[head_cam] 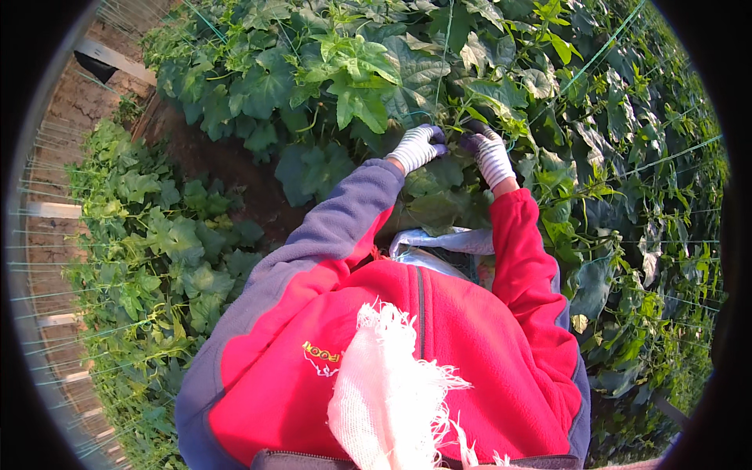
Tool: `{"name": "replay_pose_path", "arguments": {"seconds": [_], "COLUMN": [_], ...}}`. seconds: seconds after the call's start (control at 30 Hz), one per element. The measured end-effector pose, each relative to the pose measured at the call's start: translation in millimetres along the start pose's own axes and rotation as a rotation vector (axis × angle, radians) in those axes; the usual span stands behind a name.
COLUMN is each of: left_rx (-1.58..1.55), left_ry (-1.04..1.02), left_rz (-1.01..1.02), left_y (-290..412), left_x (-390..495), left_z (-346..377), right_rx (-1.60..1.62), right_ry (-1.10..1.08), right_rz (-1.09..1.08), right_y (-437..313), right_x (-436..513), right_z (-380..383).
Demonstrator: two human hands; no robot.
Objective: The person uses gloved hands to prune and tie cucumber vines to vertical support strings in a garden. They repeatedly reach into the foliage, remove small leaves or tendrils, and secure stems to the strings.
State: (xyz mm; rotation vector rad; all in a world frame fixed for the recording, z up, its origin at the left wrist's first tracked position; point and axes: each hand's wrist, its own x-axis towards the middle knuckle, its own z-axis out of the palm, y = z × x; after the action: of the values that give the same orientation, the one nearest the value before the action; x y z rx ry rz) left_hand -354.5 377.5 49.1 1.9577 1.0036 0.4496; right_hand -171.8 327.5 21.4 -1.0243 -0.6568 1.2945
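Both my hands wear white striped gloves with dark fingertips and reach into leafy vines (358,76). My left hand (420,147) has its fingers bent among the stems, near a thin green twine (445,59) that hangs down. Just to its right, a small gap apart, my right hand (489,154) is at a green stem (467,111); leaves and shadow hide its fingertips. Whether either hand grips a stem cannot be told. Below the hands, in front of my body, is a whitish plastic sack (440,239), partly covered by my right sleeve.
Dense vines on green twines (605,50) rise at the right. Another row of leafy plants (176,235) grows at the left, with dark soil (235,170) between the rows. Pale posts (53,210) and many strings stand along the far left beside a brown earthen wall.
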Motion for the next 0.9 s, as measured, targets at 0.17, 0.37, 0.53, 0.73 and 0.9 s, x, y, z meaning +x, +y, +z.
{"name": "replay_pose_path", "arguments": {"seconds": [0.17,0.37,0.53,0.73,0.9], "left_rx": [-0.063,-0.034,-0.212,0.159,0.317], "left_ry": [0.060,-0.042,-0.016,0.165,0.203], "left_rz": [-0.018,-0.028,0.008,0.023,0.036], "left_y": [-0.7,0.6,-6.5,13.2,21.4], "left_x": [-3.3,-10.2,-17.1,-28.6,-36.1], "left_z": [0.6,-4.8,1.6,3.8,4.6], "right_rx": [-0.484,-0.730,-0.664,-0.806,-0.886], "right_ry": [-0.264,-0.265,-0.321,-0.326,-0.302], "right_rz": [0.239,0.305,0.263,0.163,0.145], "right_y": [-11.1,-21.7,-14.2,2.0,19.1], "right_x": [-8.9,-8.9,-4.7,-1.1,0.9], "right_z": [6.0,17.1,13.6,19.2,8.8]}}
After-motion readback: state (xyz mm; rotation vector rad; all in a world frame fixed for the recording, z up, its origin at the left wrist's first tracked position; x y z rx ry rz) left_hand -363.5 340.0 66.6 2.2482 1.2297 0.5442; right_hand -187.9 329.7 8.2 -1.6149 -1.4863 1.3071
